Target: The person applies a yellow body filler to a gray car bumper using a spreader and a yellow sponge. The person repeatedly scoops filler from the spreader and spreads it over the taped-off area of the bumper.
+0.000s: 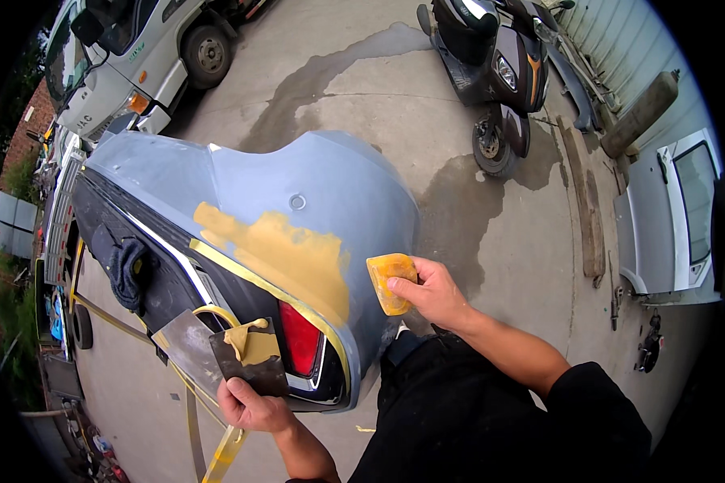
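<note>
Over concrete, right fingers pinch a yellow spreader between them, left fingers apparently a plate

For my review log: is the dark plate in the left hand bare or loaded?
Loaded: yellowish paste covers part of the dark plate.

We're out in an open-air body-repair yard, judging by the grey-primed bumper right here in front of us, with yellow filler smeared over its corner and masking tape along the filler's edge. Over to the right, by a pale corrugated metal wall, there's a detached silver car door, with a gas cylinder and weathered timbers near it. A white light truck and a dark scooter stand on wet-streaked concrete, with greenery off to the left.
</note>
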Tool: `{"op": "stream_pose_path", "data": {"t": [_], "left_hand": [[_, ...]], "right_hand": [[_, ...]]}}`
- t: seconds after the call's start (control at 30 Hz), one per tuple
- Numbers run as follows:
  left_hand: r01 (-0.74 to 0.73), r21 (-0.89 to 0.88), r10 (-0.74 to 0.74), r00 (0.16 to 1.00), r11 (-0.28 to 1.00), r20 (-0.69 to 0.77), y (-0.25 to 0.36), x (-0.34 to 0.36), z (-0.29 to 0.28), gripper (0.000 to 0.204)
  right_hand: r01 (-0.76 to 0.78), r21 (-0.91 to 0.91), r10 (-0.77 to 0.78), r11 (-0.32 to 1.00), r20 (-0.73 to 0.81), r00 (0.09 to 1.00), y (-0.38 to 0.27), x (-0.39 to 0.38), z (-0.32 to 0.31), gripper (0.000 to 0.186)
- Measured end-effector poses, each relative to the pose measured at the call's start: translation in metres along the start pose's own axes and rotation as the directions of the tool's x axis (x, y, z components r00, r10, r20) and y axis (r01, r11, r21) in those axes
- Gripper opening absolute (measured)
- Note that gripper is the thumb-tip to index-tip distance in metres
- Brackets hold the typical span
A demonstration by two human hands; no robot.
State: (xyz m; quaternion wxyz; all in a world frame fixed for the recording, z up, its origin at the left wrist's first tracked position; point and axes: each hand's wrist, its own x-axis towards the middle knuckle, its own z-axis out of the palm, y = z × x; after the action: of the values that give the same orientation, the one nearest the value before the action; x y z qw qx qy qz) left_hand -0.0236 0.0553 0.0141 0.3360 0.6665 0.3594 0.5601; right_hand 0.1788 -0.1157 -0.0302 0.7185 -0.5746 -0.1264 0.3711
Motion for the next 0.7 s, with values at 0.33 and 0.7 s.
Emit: {"op": "stream_pose_path", "data": {"t": [0.33, 0.7], "left_hand": [[0.173, -0.120, -0.137, 0.955, 0.978, 0.262, 0.045, -0.026, 0.031, 0.019], [0.182, -0.100, -0.141, 0.935, 0.978, 0.324, 0.050, -0.031, 0.040, 0.018]], "right_hand": [[0.785, -0.612, -0.767, 0.092, 0.460, 0.448, -0.049, -0.026, 0.023, 0.041], [0.779, -0.626, -0.750, 0.028, 0.502, 0.431, -0.057, -0.021, 0.016, 0.034]]}}
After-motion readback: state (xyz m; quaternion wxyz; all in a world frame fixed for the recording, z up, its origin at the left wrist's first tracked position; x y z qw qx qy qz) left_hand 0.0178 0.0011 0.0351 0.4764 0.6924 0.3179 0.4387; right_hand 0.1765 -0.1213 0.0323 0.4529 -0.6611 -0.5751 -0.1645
